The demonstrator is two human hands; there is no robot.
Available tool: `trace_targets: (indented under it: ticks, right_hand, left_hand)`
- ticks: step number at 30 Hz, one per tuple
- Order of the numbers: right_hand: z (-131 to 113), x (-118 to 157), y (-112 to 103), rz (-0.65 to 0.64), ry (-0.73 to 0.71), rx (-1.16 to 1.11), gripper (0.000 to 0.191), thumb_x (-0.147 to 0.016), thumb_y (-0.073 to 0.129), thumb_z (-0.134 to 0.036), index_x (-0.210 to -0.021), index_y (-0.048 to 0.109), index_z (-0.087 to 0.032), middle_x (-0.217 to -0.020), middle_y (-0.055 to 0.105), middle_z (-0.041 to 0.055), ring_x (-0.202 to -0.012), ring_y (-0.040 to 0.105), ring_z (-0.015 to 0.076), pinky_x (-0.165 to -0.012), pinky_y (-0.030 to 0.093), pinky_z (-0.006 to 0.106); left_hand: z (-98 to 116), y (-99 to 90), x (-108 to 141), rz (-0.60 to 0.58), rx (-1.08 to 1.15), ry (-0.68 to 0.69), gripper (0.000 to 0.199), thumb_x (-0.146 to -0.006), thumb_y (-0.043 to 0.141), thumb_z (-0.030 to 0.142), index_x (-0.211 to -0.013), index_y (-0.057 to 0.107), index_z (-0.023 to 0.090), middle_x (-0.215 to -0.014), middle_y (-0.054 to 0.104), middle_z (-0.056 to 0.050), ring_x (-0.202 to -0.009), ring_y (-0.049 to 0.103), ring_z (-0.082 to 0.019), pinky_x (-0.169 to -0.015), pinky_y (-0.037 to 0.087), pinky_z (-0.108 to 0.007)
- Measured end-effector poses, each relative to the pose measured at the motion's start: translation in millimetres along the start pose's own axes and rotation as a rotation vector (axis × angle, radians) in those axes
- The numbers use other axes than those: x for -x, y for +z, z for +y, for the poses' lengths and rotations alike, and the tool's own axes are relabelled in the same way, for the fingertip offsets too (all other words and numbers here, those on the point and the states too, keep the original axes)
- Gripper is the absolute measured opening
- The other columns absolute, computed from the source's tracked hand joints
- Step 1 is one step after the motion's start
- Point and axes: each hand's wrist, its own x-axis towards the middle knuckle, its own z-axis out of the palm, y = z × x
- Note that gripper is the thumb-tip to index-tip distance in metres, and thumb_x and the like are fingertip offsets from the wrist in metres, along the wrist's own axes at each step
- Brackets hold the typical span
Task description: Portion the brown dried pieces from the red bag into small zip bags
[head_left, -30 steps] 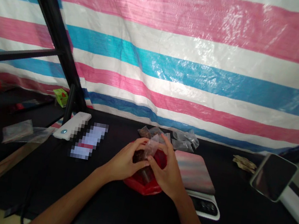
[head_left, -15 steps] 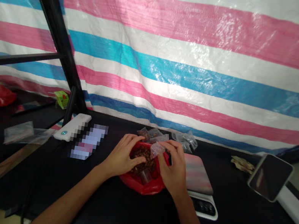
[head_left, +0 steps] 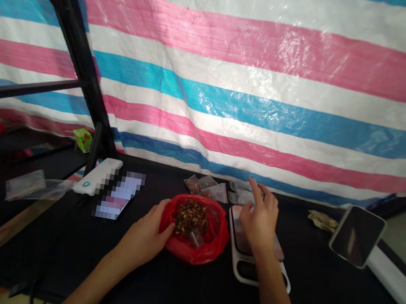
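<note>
A red plastic bag [head_left: 215,251] stands with its mouth spread wide, full of brown dried bits [head_left: 192,215]. A small clear cup [head_left: 196,238] lies tilted on those bits. My left hand [head_left: 149,231] grips the bag's left rim, thumb over the edge and fingers outside. Over the white kitchen scale [head_left: 240,274] reaches my right hand [head_left: 262,217], fingers apart, with nothing visible in it. Its fingertips are close to some clear plastic bags [head_left: 240,195]; whether they touch is unclear. Small filled zip bags [head_left: 215,191] lie behind the red bag.
A white power bank [head_left: 99,175] and a lit phone [head_left: 120,195] lie to the left, near flat clear bags [head_left: 35,185]. On the right, a phone [head_left: 357,236] leans beside a crumpled brown piece [head_left: 322,220]. A black post [head_left: 72,45] rises at the left before a striped sheet [head_left: 236,95].
My right hand has left the red bag and moved right over the scale. My left hand has drawn back to the bag's left rim. The small clear bag between my hands is gone from there.
</note>
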Motion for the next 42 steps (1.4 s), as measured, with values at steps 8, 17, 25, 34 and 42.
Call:
trace_targets:
  ticks: [8, 17, 25, 34, 42]
  right_hand:
    - [-37.8, 41.9, -8.2, -0.44, -0.155, 0.065, 0.045, -0.088, 0.063, -0.021, -0.132, 0.064, -0.025, -0.102, 0.076, 0.0109, -0.094, 0.068, 0.0338, -0.083, 0.05, 0.047]
    - [-46.8, 31.5, -25.4, -0.448, -0.132, 0.067, 0.034, -0.092, 0.05, -0.006, -0.107, 0.075, -0.025, -0.104, 0.072, 0.0075, -0.095, 0.066, 0.0257, -0.086, 0.044, 0.038]
    - [-50.6, 31.3, -13.2, -0.498, -0.131, 0.073, 0.042, -0.083, 0.053, -0.002, -0.112, 0.074, -0.024, -0.121, 0.067, 0.0107, -0.117, 0.058, 0.0298, -0.099, 0.041, 0.04]
    - [-41.6, -21.6, 25.3, -0.432, 0.097, 0.021, 0.024, -0.095, 0.053, -0.018, -0.11, 0.072, -0.015, -0.097, 0.076, 0.0148, -0.104, 0.066, 0.0339, -0.098, 0.04, 0.047]
    - [-33.6, -19.2, 33.4, -0.426, 0.185, -0.311, 0.029, -0.09, 0.057, -0.017, -0.117, 0.066, -0.022, -0.088, 0.078, 0.0042, -0.083, 0.074, 0.0243, -0.078, 0.052, 0.035]
  left_hand:
    - [14.1, -15.5, -5.3, 0.062, 0.375, -0.053, 0.044, -0.085, 0.055, 0.01, -0.127, 0.06, 0.022, -0.121, 0.072, -0.007, -0.108, 0.071, -0.023, -0.099, 0.056, -0.039]
    - [20.5, -34.6, 7.6, -0.041, 0.041, -0.036, 0.045, -0.086, 0.048, 0.007, -0.125, 0.063, 0.023, -0.12, 0.066, -0.009, -0.112, 0.067, -0.023, -0.105, 0.051, -0.041]
    - [61.2, -33.7, -23.4, -0.088, -0.219, 0.273, 0.045, -0.098, 0.049, 0.022, -0.142, 0.055, 0.026, -0.149, 0.053, -0.011, -0.139, 0.051, -0.028, -0.118, 0.042, -0.047]
    - [50.8, 13.4, -66.6, -0.426, -0.239, 0.384, 0.033, -0.103, 0.039, 0.022, -0.123, 0.065, 0.019, -0.125, 0.069, -0.014, -0.115, 0.066, -0.029, -0.102, 0.05, -0.047]
    - [41.9, 10.0, -60.7, -0.368, 0.025, 0.372, 0.031, -0.1, 0.045, 0.02, -0.119, 0.07, 0.023, -0.119, 0.072, -0.008, -0.113, 0.064, -0.026, -0.102, 0.048, -0.041]
